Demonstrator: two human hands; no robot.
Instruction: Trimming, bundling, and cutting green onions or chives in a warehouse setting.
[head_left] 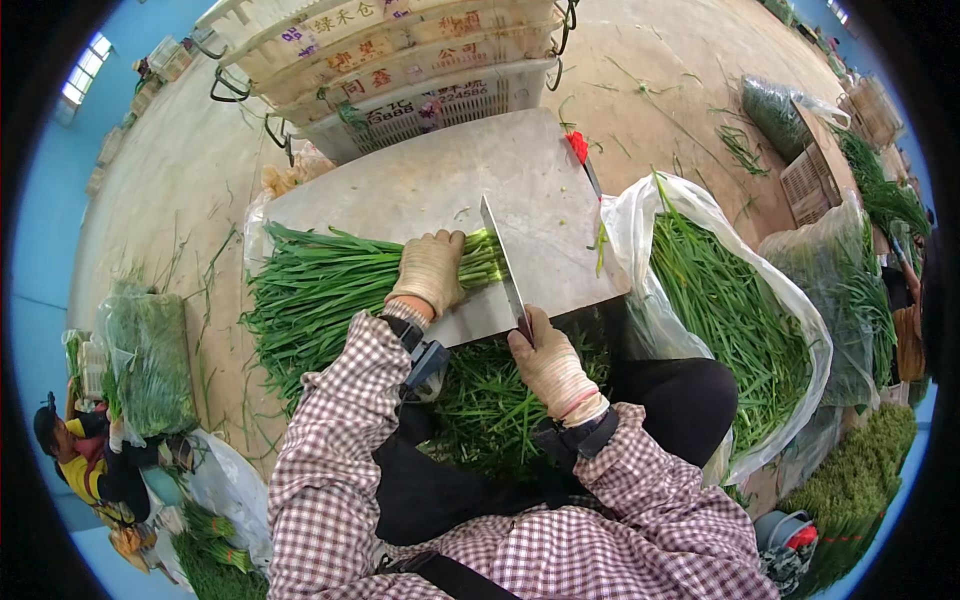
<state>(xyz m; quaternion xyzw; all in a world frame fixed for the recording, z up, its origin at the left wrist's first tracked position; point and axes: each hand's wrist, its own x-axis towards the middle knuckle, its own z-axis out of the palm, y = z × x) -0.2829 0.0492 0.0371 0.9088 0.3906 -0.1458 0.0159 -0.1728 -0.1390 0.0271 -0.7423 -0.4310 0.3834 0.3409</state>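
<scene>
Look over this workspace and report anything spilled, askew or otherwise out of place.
Loose green stalks lie scattered over the bare floor beyond the metal board. The stacked crates sit slightly askew. The left hand presses the bundle; the right hand holds the cleaver.

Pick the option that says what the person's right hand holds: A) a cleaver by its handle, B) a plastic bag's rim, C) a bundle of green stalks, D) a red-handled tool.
A: the right hand grips the handle of the cleaver, whose blade lies across the cut end of the green stalks that the left hand presses onto the metal board.
</scene>
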